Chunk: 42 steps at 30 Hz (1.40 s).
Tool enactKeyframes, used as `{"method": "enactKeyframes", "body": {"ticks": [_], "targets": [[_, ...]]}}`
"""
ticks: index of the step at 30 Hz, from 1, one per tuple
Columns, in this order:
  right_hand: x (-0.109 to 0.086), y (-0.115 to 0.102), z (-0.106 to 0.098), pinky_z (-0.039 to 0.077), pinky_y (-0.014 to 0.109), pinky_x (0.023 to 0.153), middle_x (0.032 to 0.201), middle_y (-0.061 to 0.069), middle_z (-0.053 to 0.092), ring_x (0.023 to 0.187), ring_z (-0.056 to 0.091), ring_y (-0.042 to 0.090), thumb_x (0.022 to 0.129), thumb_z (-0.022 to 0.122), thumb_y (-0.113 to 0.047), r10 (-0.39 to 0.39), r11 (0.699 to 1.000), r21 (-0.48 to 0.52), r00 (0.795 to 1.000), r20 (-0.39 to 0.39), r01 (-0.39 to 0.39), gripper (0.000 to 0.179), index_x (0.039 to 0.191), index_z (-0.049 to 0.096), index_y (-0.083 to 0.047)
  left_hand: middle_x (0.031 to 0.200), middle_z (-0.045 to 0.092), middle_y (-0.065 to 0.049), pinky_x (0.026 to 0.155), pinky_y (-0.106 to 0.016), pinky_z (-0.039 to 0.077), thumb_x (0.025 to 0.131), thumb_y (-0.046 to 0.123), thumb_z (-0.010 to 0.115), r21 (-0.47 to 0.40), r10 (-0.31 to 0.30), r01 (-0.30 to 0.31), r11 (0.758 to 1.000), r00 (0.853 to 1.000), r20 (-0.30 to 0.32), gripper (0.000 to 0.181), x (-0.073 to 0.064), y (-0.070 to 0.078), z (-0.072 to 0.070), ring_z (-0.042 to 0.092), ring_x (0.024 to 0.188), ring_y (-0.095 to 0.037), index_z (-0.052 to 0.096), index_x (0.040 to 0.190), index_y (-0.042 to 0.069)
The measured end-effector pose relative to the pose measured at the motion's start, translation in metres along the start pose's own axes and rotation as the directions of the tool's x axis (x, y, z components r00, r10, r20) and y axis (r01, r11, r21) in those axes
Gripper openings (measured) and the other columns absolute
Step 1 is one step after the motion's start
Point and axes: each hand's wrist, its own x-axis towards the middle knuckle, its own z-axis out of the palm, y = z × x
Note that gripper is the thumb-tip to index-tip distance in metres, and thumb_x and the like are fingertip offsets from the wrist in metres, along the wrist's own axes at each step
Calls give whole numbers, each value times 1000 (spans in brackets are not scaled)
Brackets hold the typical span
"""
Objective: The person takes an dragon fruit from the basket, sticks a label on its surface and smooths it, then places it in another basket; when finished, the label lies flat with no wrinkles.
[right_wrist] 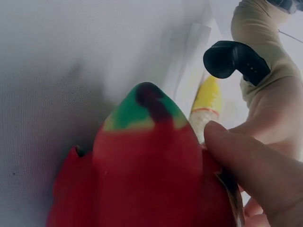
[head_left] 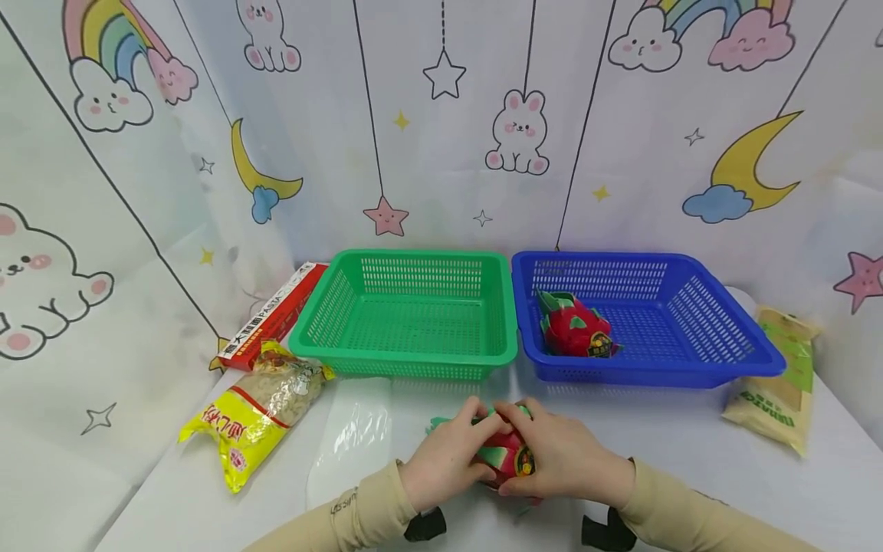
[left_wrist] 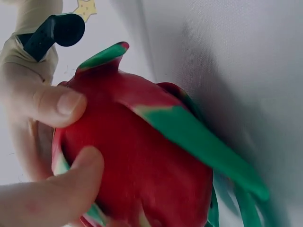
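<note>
Between my two hands is a red dragon fruit with green-tipped scales and a small dark round sticker, low over the front of the table. My left hand grips its left side, fingers curled over the top. From the right, my right hand holds it with thumb at the front and fingers above. In the left wrist view, both thumbs press the red skin of the dragon fruit. A thumb lies along the side of the dragon fruit in the right wrist view.
Behind my hands stand a green basket and a blue basket; another dragon fruit lies in the blue one. To the left are a red pasta box and a yellow clear-fronted bag. A beige-green packet lies far right.
</note>
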Motion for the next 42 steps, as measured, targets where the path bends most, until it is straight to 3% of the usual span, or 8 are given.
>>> {"method": "enactKeyframes", "body": {"ticks": [7, 13, 19, 23, 31, 38, 42], "targets": [[-2, 2, -1, 43, 20, 51, 101, -4, 51, 72, 55, 5, 58, 80, -52, -7, 999, 39, 1000, -8, 7, 83, 126, 48, -16, 104, 50, 2, 73, -16, 46, 71, 12, 79, 27, 15, -15, 1000, 1000, -16, 45, -3, -7, -5, 50, 91, -10, 57, 109, 18], [-8, 6, -3, 45, 19, 55, 96, -8, 48, 73, 53, 3, 55, 83, -48, 13, 999, 52, 999, -45, -11, 76, 114, 49, -15, 111, 55, -4, 86, -29, 47, 76, 25, 76, 117, -77, 76, 990, 997, 4, 49, -6, -23, -9, 51, 101, -19, 54, 117, 11], [-19, 12, -14, 45, 21, 56, 97, -9, 47, 74, 53, 4, 52, 84, -47, 51, 998, 30, 998, -36, -50, 77, 113, 48, -17, 104, 60, -6, 75, -30, 50, 79, 30, 72, 170, -117, 106, 980, 991, 59, 43, -11, -32, -17, 58, 94, -22, 57, 111, 6], [-25, 14, -27, 46, 23, 58, 97, -8, 49, 76, 54, 6, 52, 84, -49, 65, 997, 35, 998, -23, -64, 79, 115, 48, -17, 96, 64, -5, 65, -30, 50, 80, 34, 70, 235, -138, 106, 966, 982, 127, 37, -12, -33, -22, 61, 84, -21, 61, 104, 7], [-31, 15, -51, 46, 26, 58, 99, -8, 53, 79, 54, 9, 51, 83, -52, 104, 994, -24, 993, -53, -106, 79, 116, 51, -19, 90, 65, -4, 64, -28, 50, 83, 34, 66, 277, -126, 60, 959, 966, 227, 32, -3, -23, -33, 63, 79, -18, 64, 97, 6], [-39, 14, -79, 47, 28, 58, 100, -3, 56, 80, 56, 12, 50, 82, -55, 160, 985, -55, 982, -97, -166, 81, 116, 50, -20, 98, 66, 0, 71, -24, 50, 84, 38, 65, 308, -100, -24, 951, 919, 381, 34, 15, -7, -44, 63, 88, -14, 64, 104, 11], [-46, 14, -95, 48, 28, 58, 102, 0, 57, 82, 56, 14, 52, 80, -59, 191, 978, -56, 974, -123, -199, 84, 119, 49, -20, 99, 66, 2, 73, -23, 50, 84, 39, 64, 326, -53, -73, 943, 930, 363, 34, 27, 2, -44, 63, 90, -11, 63, 106, 13]]}}
